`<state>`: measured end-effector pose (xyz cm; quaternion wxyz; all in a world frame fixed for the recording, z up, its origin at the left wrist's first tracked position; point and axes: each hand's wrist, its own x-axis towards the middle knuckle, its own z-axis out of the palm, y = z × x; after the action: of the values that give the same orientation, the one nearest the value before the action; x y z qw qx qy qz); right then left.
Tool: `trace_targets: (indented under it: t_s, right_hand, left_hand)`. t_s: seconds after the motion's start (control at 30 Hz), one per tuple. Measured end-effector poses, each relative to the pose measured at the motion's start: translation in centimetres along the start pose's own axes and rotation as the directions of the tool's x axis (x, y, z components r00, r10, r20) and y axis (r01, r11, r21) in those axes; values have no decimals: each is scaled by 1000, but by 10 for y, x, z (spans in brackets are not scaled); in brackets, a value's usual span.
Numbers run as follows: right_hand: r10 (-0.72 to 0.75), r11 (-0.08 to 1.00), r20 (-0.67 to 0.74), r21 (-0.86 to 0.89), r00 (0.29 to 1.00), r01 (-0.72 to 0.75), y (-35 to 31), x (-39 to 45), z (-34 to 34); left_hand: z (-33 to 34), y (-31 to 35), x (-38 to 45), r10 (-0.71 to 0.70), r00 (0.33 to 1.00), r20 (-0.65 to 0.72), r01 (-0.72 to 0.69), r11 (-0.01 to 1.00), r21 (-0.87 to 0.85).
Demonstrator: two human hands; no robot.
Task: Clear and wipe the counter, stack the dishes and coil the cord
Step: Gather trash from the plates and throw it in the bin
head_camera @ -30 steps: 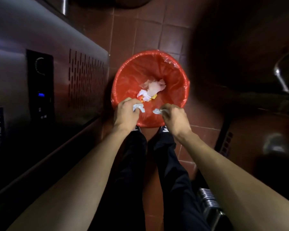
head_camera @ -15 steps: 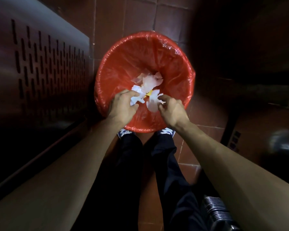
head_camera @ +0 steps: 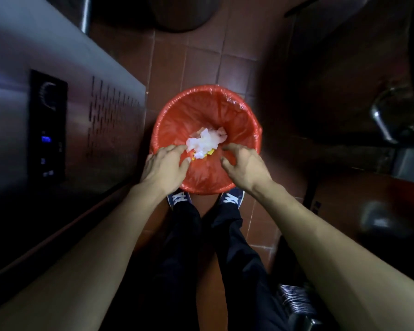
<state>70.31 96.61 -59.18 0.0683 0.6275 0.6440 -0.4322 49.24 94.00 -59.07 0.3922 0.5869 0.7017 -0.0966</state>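
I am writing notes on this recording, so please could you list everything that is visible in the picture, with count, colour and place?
bin: one, red, lined with a red plastic bag, on the floor in front of the feet.
crumpled paper: a small heap, white with a yellow bit, at the bottom of the bin.
appliance: one, grey metal, with dark control panel and vent slots, at left.
floor tiles: many, reddish brown.
metal handle: one, shiny, at right in the dark.
shoes: two, dark blue and white, beneath the bin's near edge.
left hand: empty, fingers loose, over the bin.
right hand: empty, fingers loose, over the bin.
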Motion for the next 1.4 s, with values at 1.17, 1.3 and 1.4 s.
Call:
trace_targets:
  t_s: [1.17,1.3,1.4]
  right_hand:
    - [-762,568,114,-356,638,742,-330,-300,-168]
    - [-784,512,165,-374,599,773,-349,-340,-129]
    - [-795,484,195,-367,574,795,-360,-374,-99]
  left_hand:
    - [-221,15,-447,-398,704,-589,310,917,-249]
    - [-195,-15,-495,-467,657,-592,323,884,-339]
    - [-171,-35,-531,-509,616,-601,329,859,-391]
